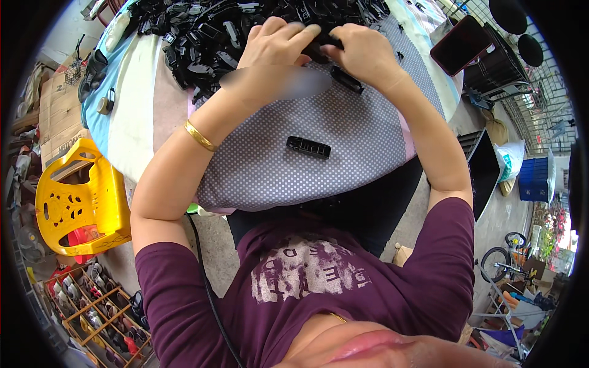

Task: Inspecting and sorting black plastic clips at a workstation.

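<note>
Worktop (264, 178) cloth-covered, blk parts (202, 37) heaped far side; yel. chair (110, 205) at L. L hand (273, 46) & R hand (362, 52): fingers pinching blk piece (317, 50).

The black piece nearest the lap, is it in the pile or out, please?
Out; the black piece lies alone on the cloth.

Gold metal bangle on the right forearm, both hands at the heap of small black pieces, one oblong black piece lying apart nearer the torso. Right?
One error: the head view shows the gold metal bangle on the left forearm, not the right. Both hands at the heap of small black pieces and the oblong black piece lying apart stand.
</note>
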{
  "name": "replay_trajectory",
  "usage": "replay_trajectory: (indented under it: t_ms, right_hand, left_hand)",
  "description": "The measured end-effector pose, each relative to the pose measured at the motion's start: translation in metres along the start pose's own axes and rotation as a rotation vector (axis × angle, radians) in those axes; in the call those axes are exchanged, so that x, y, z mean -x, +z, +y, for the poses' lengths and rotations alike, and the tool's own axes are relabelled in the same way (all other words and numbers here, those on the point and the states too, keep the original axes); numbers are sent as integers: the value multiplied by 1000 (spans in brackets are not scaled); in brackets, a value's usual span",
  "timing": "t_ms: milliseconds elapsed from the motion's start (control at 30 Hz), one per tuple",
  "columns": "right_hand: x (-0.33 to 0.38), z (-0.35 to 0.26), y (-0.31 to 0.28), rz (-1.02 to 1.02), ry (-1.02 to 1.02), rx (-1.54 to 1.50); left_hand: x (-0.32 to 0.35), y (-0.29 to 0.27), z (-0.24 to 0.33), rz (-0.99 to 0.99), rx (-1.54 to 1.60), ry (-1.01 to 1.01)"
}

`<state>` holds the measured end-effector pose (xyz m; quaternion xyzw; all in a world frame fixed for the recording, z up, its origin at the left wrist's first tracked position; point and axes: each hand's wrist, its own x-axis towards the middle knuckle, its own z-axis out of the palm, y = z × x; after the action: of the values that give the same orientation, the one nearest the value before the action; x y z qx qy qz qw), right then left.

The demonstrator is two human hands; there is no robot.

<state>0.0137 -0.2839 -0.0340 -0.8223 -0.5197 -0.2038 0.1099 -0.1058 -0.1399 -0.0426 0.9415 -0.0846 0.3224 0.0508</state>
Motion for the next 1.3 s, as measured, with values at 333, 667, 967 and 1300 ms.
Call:
replay_trajectory:
  t_ms: [333,667,967,1300]
  right_hand:
    - [-16,-11,-35,-497,202,-1300]
    - [-8,-26,-30,-211,320,-1617]
    - [5,-47,-22,83,97,-1227]
    - [5,-47,-17,223,-79,-821]
  left_hand:
    - [-2,-26,-9,320,94,194]
    - [10,-25,-8,98,1664,-778]
    - [12,-21,-3,192,1556,-738]
    - [13,-23,6,254,1268,-721]
